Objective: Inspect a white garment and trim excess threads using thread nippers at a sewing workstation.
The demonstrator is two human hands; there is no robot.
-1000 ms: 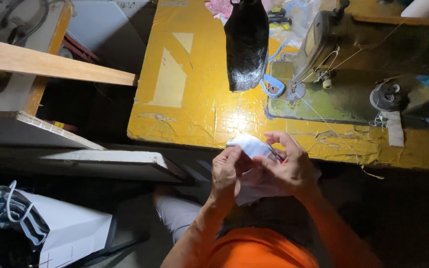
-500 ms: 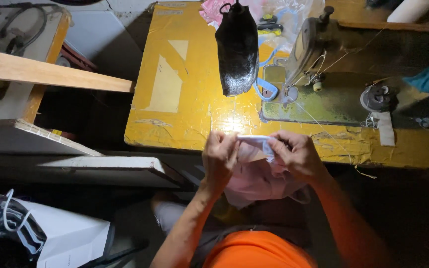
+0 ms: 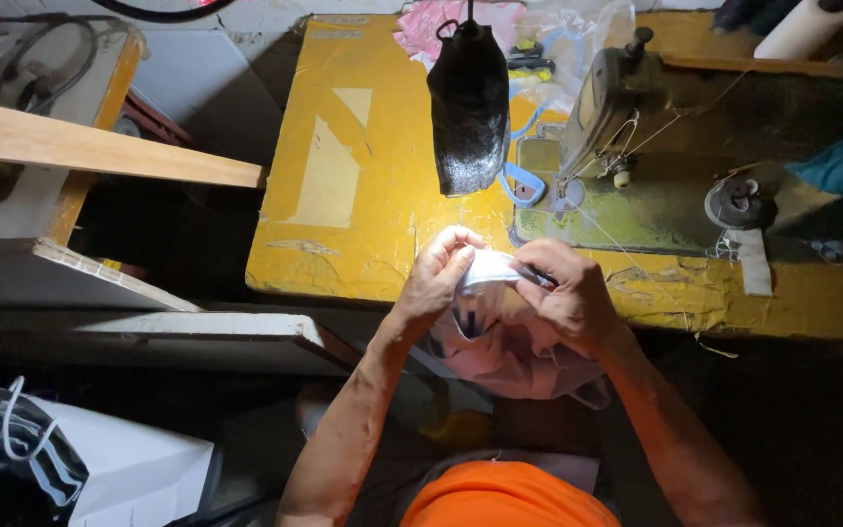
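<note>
Pale cloth piece (image 3: 500, 332) bunched over lap, top edge lifted to bright patch at near edge of yellow table (image 3: 363, 185) so seam shows; left hand (image 3: 438, 278) curled shut, pinching that edge; right hand (image 3: 566, 293) closed on cloth too, small dark tool under fingers, kind unclear; sewing machine (image 3: 626, 127) just beyond; black lamp shade (image 3: 468, 107) hangs above, lighting work

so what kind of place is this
Most likely a small sewing or tailoring workshop: an industrial sewing machine sits on a worn yellow table, and the left hand and right hand work pale fabric under a lamp.
</note>
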